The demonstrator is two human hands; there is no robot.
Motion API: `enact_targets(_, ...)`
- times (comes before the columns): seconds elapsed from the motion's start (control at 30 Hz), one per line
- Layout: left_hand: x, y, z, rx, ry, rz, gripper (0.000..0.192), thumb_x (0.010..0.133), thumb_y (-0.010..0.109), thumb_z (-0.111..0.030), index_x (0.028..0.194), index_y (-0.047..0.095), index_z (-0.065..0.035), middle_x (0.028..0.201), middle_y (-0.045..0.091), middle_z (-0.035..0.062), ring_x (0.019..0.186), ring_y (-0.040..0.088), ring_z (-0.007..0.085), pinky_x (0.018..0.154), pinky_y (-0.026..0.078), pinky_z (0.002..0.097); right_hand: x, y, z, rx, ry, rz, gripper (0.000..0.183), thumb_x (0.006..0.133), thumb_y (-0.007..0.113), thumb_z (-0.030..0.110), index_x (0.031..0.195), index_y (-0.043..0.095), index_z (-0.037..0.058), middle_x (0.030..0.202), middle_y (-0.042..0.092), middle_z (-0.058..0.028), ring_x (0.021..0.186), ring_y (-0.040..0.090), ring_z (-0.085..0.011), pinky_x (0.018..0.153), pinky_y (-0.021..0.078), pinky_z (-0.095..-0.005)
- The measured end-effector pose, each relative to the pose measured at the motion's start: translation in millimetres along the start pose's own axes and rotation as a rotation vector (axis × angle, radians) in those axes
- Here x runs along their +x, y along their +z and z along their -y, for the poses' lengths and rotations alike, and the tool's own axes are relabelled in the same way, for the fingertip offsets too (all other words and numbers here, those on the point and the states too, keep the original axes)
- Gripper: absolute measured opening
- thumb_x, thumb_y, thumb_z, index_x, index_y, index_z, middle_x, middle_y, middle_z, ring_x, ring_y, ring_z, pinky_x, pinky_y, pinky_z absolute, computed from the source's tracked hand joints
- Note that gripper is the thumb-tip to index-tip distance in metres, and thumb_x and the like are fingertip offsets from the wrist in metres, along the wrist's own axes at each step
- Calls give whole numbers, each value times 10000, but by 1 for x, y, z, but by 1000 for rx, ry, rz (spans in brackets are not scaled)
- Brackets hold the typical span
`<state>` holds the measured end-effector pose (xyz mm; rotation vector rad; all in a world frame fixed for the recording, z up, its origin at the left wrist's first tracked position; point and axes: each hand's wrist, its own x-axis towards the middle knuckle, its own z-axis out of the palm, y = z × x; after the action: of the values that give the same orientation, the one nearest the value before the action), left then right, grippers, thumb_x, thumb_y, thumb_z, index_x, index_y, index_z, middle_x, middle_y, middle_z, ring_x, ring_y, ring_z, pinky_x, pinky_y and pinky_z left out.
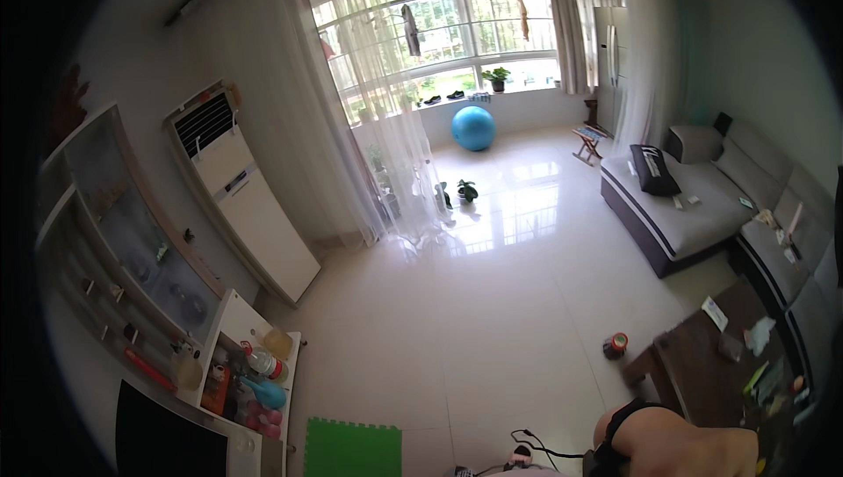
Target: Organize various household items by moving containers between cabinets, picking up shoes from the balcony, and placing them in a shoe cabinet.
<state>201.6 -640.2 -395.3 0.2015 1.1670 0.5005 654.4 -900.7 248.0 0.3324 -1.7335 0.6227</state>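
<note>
Neither of my hands can be made out. Bare skin (691,444) with a black strap (625,414) around it fills part of the lower right edge; which body part it is, I cannot tell. A black cable (560,455) runs left from a dark object beside it. Before me lies a glossy tiled floor (487,319). On it, a jar with a red lid (616,345) stands near the corner of a dark wooden coffee table (678,358). The table holds a crumpled white bag (761,335), a white packet (714,313) and other small things.
A grey sofa (691,213) with a black cushion (652,170) stands at right. By the window are a blue exercise ball (473,128), folding stool (587,142) and potted plants (467,192). At left are a floor-standing air conditioner (267,226), cluttered cabinet (290,371) and green foam mat (353,450).
</note>
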Motion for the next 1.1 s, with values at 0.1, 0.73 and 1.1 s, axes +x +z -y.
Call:
enact_targets(0.1,5,27,10,-35,23,-198,327,832,502,-291,1089,493,-89,1026,529,96,991,505,292,823,420,419,-11,-54,6,47,-41,-14,404,867,470,165,478,369,120,478,337,4,381,345,-121,756,524,-419)
enact_targets(0.73,220,504,-169,324,-41,-185,344,894,402,-233,1206,383,-89,1100,475,92,943,531,279,834,433,442,-80,-366,-19,-227,76,-164,378,869,484,146,500,428,88,501,387,-21,406,396,-140,737,513,-384)
enact_targets(1.1,251,765,-168,260,9,125,306,895,389,-288,1118,453,-89,1068,497,93,1016,502,293,866,398,447,-127,-557,27,-104,-12,-114,376,861,499,142,498,411,99,500,364,-7,404,383,-126,750,517,-387)
